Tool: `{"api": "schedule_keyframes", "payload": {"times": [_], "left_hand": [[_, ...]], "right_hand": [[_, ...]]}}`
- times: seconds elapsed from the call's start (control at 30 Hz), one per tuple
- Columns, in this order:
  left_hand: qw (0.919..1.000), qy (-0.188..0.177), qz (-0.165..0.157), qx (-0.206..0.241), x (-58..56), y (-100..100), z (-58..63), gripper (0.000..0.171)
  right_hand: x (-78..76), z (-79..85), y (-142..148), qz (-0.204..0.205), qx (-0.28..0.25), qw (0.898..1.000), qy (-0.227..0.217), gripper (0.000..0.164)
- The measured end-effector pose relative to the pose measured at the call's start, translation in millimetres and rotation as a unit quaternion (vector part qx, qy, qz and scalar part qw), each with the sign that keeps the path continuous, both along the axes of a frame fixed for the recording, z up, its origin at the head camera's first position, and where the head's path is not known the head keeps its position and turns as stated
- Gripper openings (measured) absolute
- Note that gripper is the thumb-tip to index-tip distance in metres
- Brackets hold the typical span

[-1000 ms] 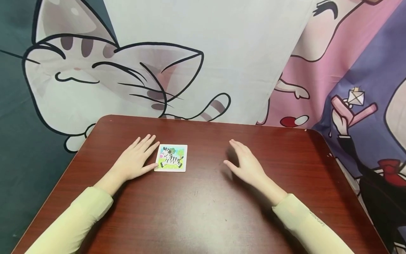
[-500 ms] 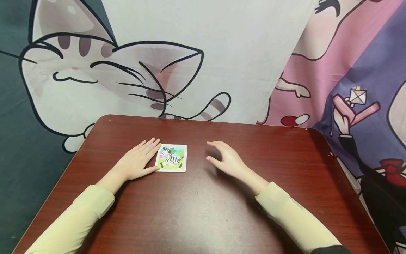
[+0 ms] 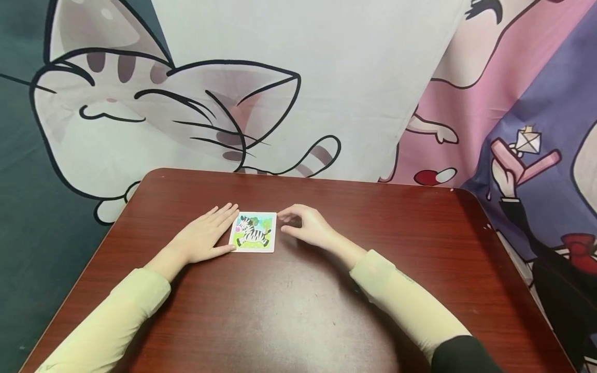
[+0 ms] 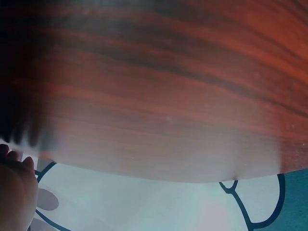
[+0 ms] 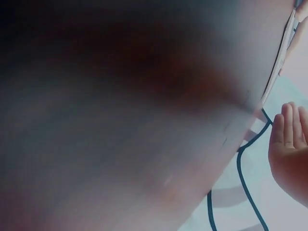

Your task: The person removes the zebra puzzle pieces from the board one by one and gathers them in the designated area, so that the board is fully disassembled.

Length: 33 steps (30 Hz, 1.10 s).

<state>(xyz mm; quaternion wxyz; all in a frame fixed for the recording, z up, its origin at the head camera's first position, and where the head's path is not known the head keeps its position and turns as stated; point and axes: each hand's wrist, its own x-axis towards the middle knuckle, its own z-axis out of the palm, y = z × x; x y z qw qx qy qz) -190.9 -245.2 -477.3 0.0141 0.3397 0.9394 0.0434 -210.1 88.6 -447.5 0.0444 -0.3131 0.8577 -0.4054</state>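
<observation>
A small square zebra picture card (image 3: pixel 254 233) with a white border lies flat on the brown table in the head view. My left hand (image 3: pixel 199 238) rests at its left side, fingers straight, with the thumb and fingertips at the card's edge. Just off the right side is my right hand (image 3: pixel 309 225), its fingers slightly bent and its thumb apart from them, holding nothing. In the right wrist view the card (image 5: pixel 279 55) appears edge-on as a thin slab. Only part of the left hand (image 4: pixel 17 197) shows in the left wrist view.
The reddish-brown wooden table (image 3: pixel 280 311) has rounded far corners. Behind it hangs a cloth backdrop (image 3: pixel 354 77) printed with a cartoon cat and other figures.
My right hand has moved left across the table, up close to the card's right edge. The left hand has shifted slightly right against the card, which has stayed nearly still.
</observation>
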Motion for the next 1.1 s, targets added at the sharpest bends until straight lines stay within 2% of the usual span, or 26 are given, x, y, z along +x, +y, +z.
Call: {"api": "schedule_keyframes", "payload": {"times": [0.23, 0.5, 0.67, 1.1], "left_hand": [[1.0000, 0.002, -0.008, -0.002, -0.8, -0.5, -0.4, 0.093], [0.9998, 0.012, -0.018, -0.002, -2.1, -0.5, -1.4, 0.092], [0.9996, 0.017, -0.025, -0.002, -1.7, 0.4, -0.7, 0.090], [0.9999, 0.002, -0.014, -0.005, -0.8, -0.3, -1.1, 0.093]], "right_hand": [[-15.9, -3.1, -26.7, 0.017, 0.001, 1.000, -0.015, 0.027], [-33.5, -5.3, -46.3, 0.016, -0.011, 0.999, -0.050, 0.024], [-42.8, -6.3, -57.2, 0.024, 0.007, 0.998, -0.056, 0.024], [-57.3, -8.6, -85.8, 0.045, 0.060, 0.996, -0.050, 0.022]]}}
